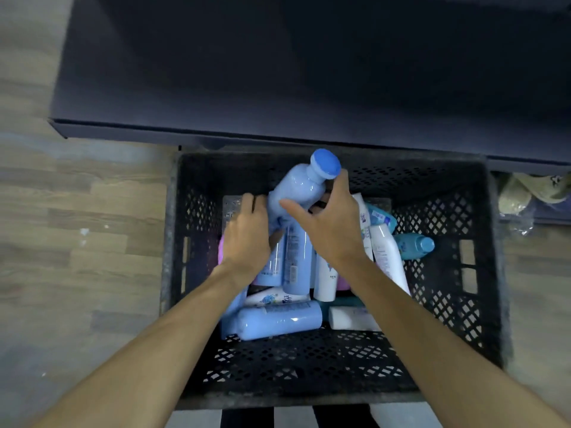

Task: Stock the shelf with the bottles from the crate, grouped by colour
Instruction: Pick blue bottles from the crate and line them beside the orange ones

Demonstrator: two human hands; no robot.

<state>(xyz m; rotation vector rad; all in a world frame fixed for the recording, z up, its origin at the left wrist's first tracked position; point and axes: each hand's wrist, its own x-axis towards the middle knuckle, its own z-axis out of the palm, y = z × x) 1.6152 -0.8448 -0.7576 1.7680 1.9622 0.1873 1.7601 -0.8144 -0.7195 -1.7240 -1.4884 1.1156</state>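
A black perforated crate (438, 230) stood on a wood-pattern floor (77, 211), directly in front of a dark shelf surface (278, 72) that filled the upper part of the view. Both bare forearms reached down into the crate from the near edge. The right hand (332, 223) gripped a light blue bottle (296, 186) near its neck, with the thumb laid across the bottle's shoulder and the index finger raised beside its darker blue cap (326, 163). This bottle was tilted, cap uppermost and pointing toward the shelf, with its lower end among the other bottles. The left hand (245, 233) had its fingers curled down at the left side of the same bottle; whether it held that bottle or another item beneath could not be determined, since the fingertips were hidden. Other bottles lay loose on the crate floor: a light blue bottle on its side (278, 321) near the front, two upright light blue bottles (290, 261) under the hands, several white bottles (387, 254) at the right, a teal bottle (415, 245) lying toward the right wall, and a pink item (221, 251) partly hidden behind the left wrist.
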